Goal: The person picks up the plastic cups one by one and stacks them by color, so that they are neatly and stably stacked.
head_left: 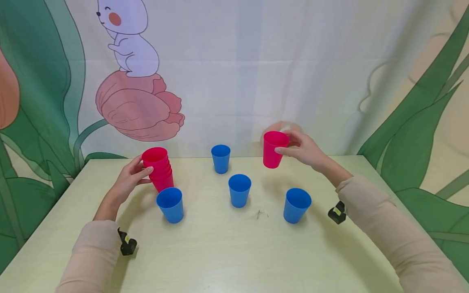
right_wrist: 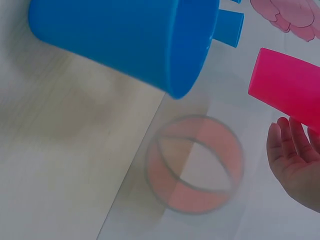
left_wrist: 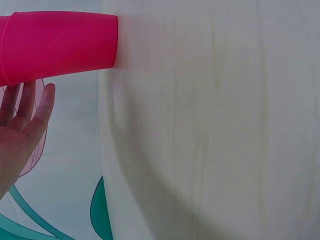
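My left hand point(head_left: 128, 179) grips a stack of several nested red cups point(head_left: 162, 182) at the left of the table, mouths up. In the left wrist view the stack's lowest cup point(left_wrist: 62, 45) comes right down to the tabletop. At the back right, my right hand point(head_left: 305, 150) holds a single red cup point(head_left: 272, 152) near its rim, upright and raised above the table. That cup point(right_wrist: 287, 90) also shows in the right wrist view, fingers along its side. A blue cup point(head_left: 171, 208) stands just in front of the stack, and another blue cup point(head_left: 295, 208) stands below my right hand.
Two more blue cups stand mouth up near the middle: a blue cup point(head_left: 221, 160) at the back edge and a blue cup point(head_left: 239, 193) nearer. A printed curtain point(head_left: 227, 81) hangs behind the pale table point(head_left: 234, 252), which has a small dark mark.
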Tool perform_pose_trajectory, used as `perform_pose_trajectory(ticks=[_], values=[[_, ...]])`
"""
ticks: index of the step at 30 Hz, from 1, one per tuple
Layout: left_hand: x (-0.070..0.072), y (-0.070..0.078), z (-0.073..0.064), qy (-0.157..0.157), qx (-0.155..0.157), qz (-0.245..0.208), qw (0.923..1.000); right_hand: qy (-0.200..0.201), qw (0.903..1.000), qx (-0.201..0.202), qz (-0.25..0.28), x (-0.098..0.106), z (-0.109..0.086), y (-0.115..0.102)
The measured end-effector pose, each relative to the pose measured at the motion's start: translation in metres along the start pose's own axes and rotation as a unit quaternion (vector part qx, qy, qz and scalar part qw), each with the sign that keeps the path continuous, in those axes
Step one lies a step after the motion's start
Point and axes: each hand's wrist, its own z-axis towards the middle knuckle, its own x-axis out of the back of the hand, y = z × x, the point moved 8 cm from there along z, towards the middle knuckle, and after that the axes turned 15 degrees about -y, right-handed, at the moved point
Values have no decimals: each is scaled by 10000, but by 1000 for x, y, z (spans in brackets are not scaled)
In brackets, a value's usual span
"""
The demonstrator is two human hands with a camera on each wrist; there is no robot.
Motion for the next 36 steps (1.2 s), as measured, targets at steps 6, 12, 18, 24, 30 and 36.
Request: perform_pose_trajectory(ticks=[6,12,18,24,30,36], values=[[0,-1,0,12,-1,8,10000,-29,9999,112,61,-7,2,-9],[0,-1,0,5,-37,4,10000,-84,9990,430,67,-13,6,-20],[0,-1,0,0,-63,8,10000,-32,9981,613,16,-19,11,-31],[0,-1,0,-7,-49,-10,10000,2,9993,355,-150,-26,16,-41],[1,-1,0,9,4,-9,10000,-135,9992,385,9,-36,23,-56],[1,-1,0,12,29,5,10000,-286,9974,609,240,-46,32,-69]])
